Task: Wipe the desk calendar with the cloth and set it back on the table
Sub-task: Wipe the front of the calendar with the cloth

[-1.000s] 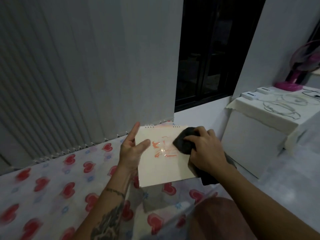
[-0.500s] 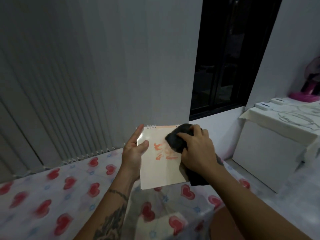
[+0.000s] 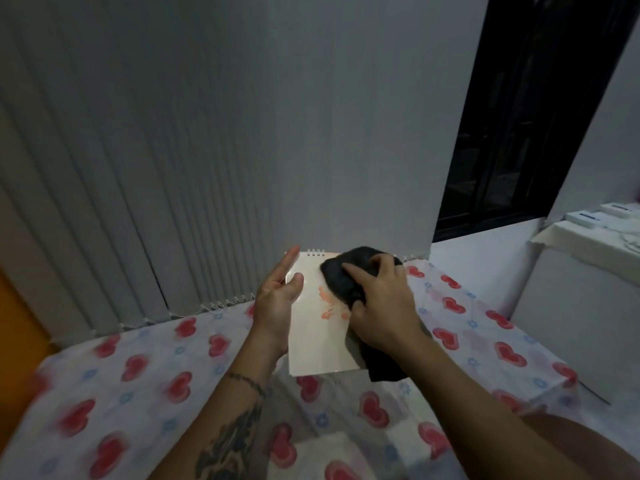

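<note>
Desk calendar (image 3: 318,341) pinched in left grip (image 3: 277,299), right grip (image 3: 384,306) clenching cloth (image 3: 343,273), now rubbing up top, so still mid-wipe

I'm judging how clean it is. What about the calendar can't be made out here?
Head view only:
- desk calendar, upper right corner: covered by the cloth and the right hand gripping it.
- orange print: blurred, partly under the cloth, unreadable.
- left edge: behind the left hand holding it.
- back face: turned away from the camera.
- dust or smears: too dim to tell.
</note>
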The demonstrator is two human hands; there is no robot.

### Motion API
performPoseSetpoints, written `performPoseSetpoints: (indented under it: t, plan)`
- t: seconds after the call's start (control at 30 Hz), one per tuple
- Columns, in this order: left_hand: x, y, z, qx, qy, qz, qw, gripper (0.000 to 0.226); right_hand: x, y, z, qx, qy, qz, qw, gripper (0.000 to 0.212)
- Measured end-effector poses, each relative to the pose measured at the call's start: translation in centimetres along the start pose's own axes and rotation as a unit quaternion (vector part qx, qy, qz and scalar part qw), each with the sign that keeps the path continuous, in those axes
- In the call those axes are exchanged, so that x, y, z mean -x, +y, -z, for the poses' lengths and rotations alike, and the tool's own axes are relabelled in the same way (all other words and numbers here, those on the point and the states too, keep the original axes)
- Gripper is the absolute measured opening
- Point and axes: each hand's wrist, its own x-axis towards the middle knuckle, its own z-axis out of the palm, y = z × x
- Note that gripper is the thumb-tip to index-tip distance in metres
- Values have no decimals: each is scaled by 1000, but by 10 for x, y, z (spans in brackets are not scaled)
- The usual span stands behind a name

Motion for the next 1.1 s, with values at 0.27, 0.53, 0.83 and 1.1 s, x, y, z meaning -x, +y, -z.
performPoseSetpoints:
  t: [0.27, 0.53, 0.83, 1.1]
  plan:
    - [-2, 24, 42, -46, 66, -52, 995, 44, 9, -14, -14, -82, -41, 85, 992, 40]
    - [2, 26, 34, -55, 74, -95, 991, 44, 0, -54, -17, -32, -39, 119, 992, 55]
    - [7, 32, 41, 5, 80, -57, 995, 44, -1, -15, -10, -46, 11, -8, 999, 46]
    - [9, 33, 16, 27, 91, -54, 994, 44, 10, -39, -2, -42, -15, 137, 990, 42]
